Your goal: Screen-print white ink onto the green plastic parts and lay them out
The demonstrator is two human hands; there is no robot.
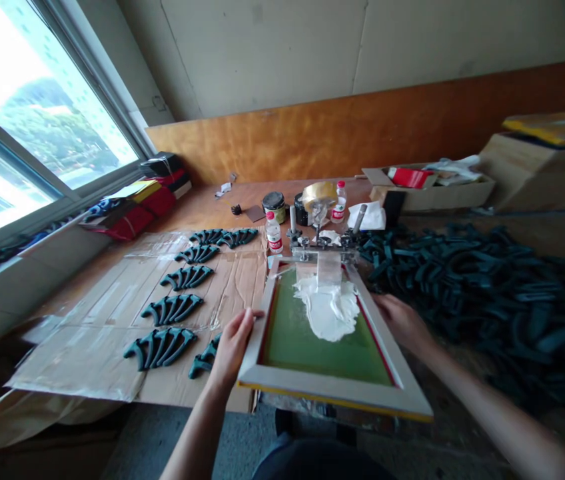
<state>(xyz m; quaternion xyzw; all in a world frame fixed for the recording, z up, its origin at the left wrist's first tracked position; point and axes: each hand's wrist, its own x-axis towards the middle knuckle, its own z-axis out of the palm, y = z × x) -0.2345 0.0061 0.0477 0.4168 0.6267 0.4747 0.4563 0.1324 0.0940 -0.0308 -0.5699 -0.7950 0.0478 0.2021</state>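
A screen printing frame [335, 393] with a pale border and green mesh slants toward me. White ink [330, 317] is smeared over the upper mesh, and a squeegee [329, 270] stands in it. The frame's far end meets a metal hinge clamp [322, 252]. My left hand [233, 343] is closed at the left edge, thumb by the border. At the right edge is my right hand [402, 323], slightly blurred, its fingertips partly hidden by the border. Close to my left hand, a dark green curved ribbed piece [203, 360] lies on the cardboard [97, 333], partly covered by the hand.
Several matching ribbed pieces [162, 348] sit in a column on the cardboard. To the right is a large heap of dark green parts [492, 287]. Behind the frame stand a bottle [273, 235], another bottle [338, 203] and a can [274, 207]. An open box [442, 195] is farther right.
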